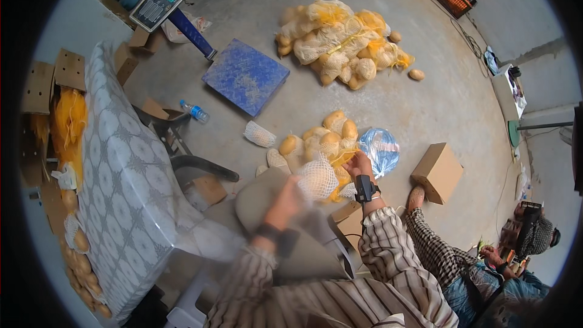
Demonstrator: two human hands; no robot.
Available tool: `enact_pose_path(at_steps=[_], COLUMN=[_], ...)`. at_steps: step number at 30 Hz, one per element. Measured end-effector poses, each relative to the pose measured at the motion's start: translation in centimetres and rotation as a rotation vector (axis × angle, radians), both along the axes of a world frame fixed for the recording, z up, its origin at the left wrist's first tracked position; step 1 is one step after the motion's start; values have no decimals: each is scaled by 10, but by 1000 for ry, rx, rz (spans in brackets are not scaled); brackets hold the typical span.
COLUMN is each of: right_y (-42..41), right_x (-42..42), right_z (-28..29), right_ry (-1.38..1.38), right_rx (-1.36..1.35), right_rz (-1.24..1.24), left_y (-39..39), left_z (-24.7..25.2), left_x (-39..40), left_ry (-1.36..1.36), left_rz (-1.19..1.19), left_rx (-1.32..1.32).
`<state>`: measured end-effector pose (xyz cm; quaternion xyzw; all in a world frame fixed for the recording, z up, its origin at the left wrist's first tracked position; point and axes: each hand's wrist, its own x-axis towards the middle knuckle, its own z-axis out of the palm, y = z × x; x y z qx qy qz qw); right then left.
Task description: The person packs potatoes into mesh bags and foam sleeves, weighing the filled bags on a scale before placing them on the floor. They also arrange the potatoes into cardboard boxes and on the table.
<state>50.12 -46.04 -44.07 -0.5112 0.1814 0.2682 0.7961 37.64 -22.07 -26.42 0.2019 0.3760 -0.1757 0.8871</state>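
My left hand (288, 201), blurred, grips a white foam net sleeve (319, 178); whether anything is inside cannot be made out. Just right of it, my right hand (359, 165) pinches the edge of a yellow mesh bag (345, 157). Potato-like produce (330, 138) is heaped on the floor before me, some pieces in white foam nets. Against the heap's right side rests a clear blue plastic bundle (380, 151). A loose foam net sleeve (259, 134) lies to its left.
A blue platform scale (246, 76) stands ahead, near filled mesh bags (341, 41). At left is a cloth-covered table (132, 182); a plastic bottle (195, 111) lies beyond a black chair part (205, 164). A cardboard box (437, 173) sits right, near another person (478, 278).
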Motion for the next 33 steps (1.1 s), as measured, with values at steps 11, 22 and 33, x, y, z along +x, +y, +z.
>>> enact_pose_path(at_steps=[11,22,33], right_y=[38,54,48], right_x=[10,11,14], right_z=[120,163,213], right_ry=[128,140,-3], right_rx=[-37,-134,-233], right_rz=[-79,128,210], left_y=[17,25,-9], left_z=[14,-3,-66], left_x=[19,30,60], left_ry=[-50,-195,-122], left_rz=[163,11,-447], left_rx=[-9,-101,142])
